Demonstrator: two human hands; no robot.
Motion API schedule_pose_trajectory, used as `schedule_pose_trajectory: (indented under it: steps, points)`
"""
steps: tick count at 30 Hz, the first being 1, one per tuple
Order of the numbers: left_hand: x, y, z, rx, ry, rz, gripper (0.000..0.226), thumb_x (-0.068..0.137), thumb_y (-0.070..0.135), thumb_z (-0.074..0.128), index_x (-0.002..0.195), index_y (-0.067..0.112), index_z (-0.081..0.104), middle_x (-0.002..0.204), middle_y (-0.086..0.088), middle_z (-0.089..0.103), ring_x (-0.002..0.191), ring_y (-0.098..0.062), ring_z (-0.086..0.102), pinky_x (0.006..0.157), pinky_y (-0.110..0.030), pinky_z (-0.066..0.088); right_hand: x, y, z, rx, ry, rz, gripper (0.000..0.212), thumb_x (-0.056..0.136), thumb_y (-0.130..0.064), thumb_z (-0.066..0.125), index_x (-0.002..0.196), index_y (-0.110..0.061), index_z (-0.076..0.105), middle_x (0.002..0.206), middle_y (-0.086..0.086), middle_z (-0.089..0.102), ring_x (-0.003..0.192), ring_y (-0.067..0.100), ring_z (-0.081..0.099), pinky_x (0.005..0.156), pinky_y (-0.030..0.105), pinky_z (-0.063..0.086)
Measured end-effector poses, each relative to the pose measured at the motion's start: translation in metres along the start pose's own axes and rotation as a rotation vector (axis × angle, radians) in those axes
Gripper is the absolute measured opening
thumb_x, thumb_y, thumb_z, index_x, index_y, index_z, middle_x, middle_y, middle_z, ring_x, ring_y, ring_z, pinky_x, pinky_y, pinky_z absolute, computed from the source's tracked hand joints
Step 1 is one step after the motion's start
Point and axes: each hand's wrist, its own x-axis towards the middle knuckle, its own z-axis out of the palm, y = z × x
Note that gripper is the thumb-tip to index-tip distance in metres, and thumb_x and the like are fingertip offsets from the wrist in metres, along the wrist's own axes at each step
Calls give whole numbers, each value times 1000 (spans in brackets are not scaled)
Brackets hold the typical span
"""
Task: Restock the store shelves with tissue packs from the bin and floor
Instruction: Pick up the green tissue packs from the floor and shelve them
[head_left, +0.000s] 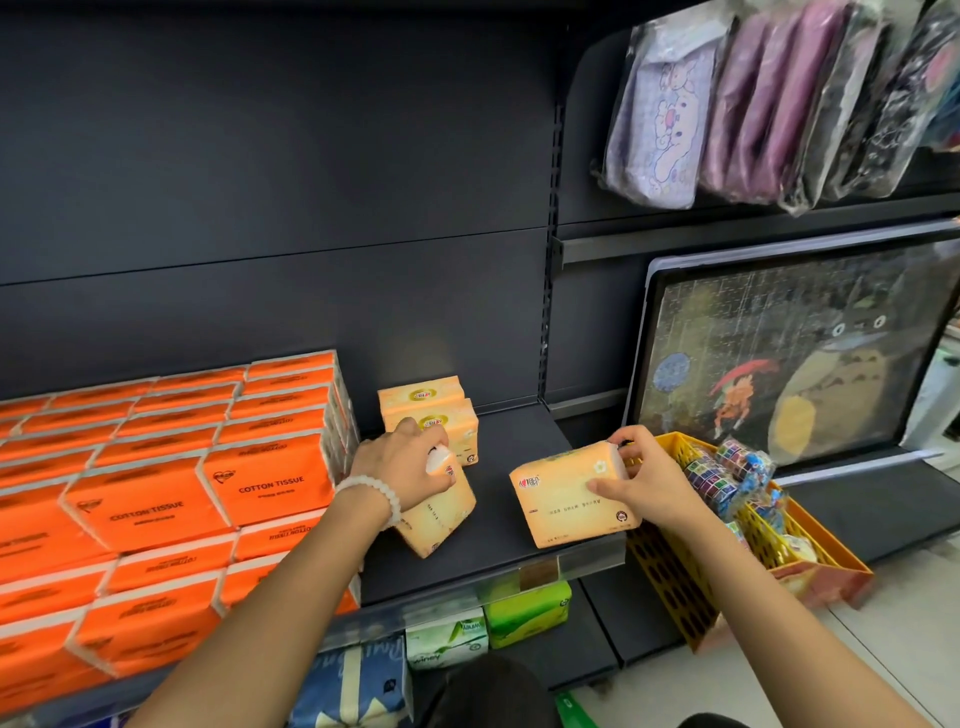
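**Putting yellow tissue packs on the shelf**

We are gripping one yellow tissue pack (571, 493) with our right hand (649, 480), resting it at the dark shelf (493, 551) front edge. Our left hand (405, 470) is gripping a tilted pack (436, 519). Two more yellow packs (431, 410) are standing behind, beside the orange Cotton Tissue stacks (182, 483).

Left hand (410, 467) gripping tilted pale yellow tissue pack (439, 519) on dark metal shelf (498, 545). Right hand (647, 480) gripping second pale yellow tissue pack (563, 499) near shelf edge. 2 pale yellow packs (428, 410) behind, beside stacked orange cotton tissue packs (171, 467).
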Motion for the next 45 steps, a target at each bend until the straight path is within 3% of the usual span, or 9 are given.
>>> schedule_pose_trajectory:
  steps: [5,11,15,23,28,35,38,40,45]
  points:
    - [0,-1,2,-47,75,-48,41,81,54,60,106,26,44,116,4,53,103,-19,54,81,-34,45,4,0,5,77,16,-11,54,70,-6,80,105,-23,43,112,0,50,99,22,59,73,40,57]
    - [4,-9,31,26,-65,-82,64,88,47,55,142,30,25,135,-4,42,123,-24,43,95,-39,43,3,12,3,-36,6,-13,72,72,-3,78,130,-18,38,116,-5,49,108,14,51,82,27,49]
    - [11,-10,26,94,-47,-66,62,91,42,54,145,27,27,133,-6,38,121,-25,43,91,-38,46,3,20,11,-138,-43,-20,78,69,-6,80,136,-18,42,116,-5,50,110,17,51,89,32,49]
    - [19,-24,28,-77,-22,-143,58,91,32,58,143,26,32,137,-5,36,117,-24,50,93,-34,46,22,9,49,-73,-171,-70,71,71,-5,79,132,-21,46,121,-4,52,112,13,51,80,18,50]
    - [24,-29,23,-323,-30,-190,67,86,25,66,144,21,33,138,-6,35,124,-21,43,103,-30,36,32,-3,73,-74,-194,-83,76,71,-8,79,136,-21,43,123,-6,50,115,13,49,95,32,49]
    - [17,-23,26,-470,-5,-216,56,93,43,52,141,17,39,142,-4,34,130,-19,37,106,-27,29,41,-18,93,-79,-237,-92,80,70,-8,81,138,-22,42,120,-8,48,116,13,50,94,26,46]
    - [12,-19,31,-453,-37,-207,60,91,49,51,141,18,39,143,-1,29,128,-18,39,106,-28,30,43,-26,103,-64,-296,-56,92,71,-10,80,146,-22,28,131,-7,44,124,13,44,99,26,40]
    - [10,-17,32,-421,-33,-197,60,92,49,49,142,18,37,144,-1,26,127,-18,41,104,-27,32,43,-31,108,-42,-363,-19,96,75,-11,78,149,-23,19,134,-7,44,119,9,46,94,20,41]
    - [9,-16,32,-382,-24,-184,57,95,45,44,143,16,34,147,-3,22,128,-20,39,105,-29,32,42,-35,114,-47,-413,-33,83,77,-12,76,145,-26,30,114,-15,55,103,2,53,69,5,42]
